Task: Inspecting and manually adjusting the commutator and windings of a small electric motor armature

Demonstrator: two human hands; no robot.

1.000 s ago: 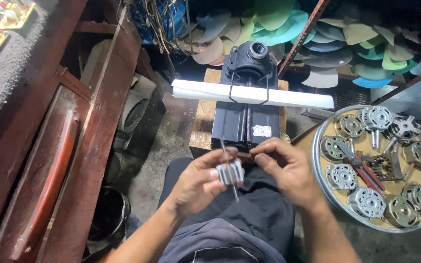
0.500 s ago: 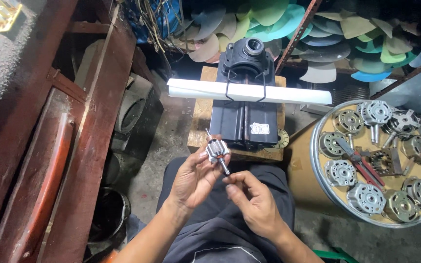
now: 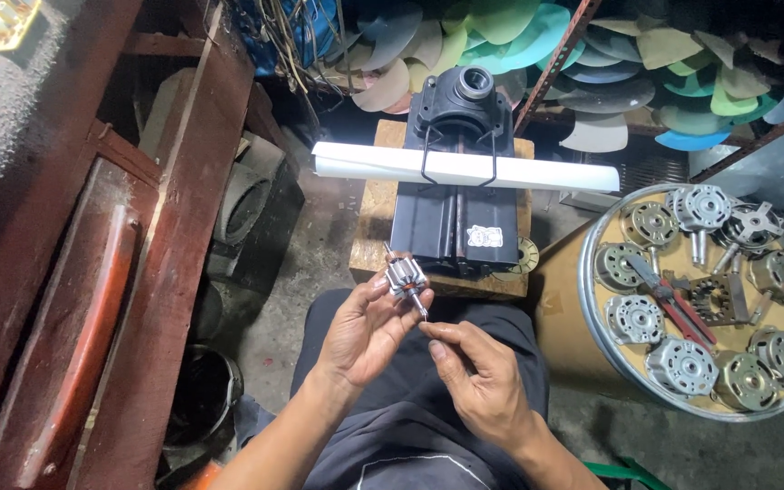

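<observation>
Head cam, looking straight down at the lap. The left hand is palm up, with its fingers curled loosely around a small silver motor rotor with a thin steel shaft. Thumb and fingertips pinch the rotor body, so it sits up at the fingertips and not down in the palm. The shaft runs on a slant, one end poking up and away, the other pointing down toward the right hand. That hand sits just below and beside the rotor, fingers half curled, with thumb and forefinger brought together right at the lower tip of the shaft. I honestly can't tell whether they're actually touching the tip or just a hair off it, and nothing else shows in that hand.

The rotor hovers above the person's dark trousers, just in front of a black boxy metal machine with a round socket on top. That machine sits on a worn wooden block and has a long white tube strapped across it.

Off to the right, well apart from both hands, is a round metal tray with a bunch of silvery round motor housings and a pair of red-handled pliers on it. Reddish-brown wooden furniture fills the left side, and a pile of green, blue and beige plastic fan blades runs along the top.
</observation>
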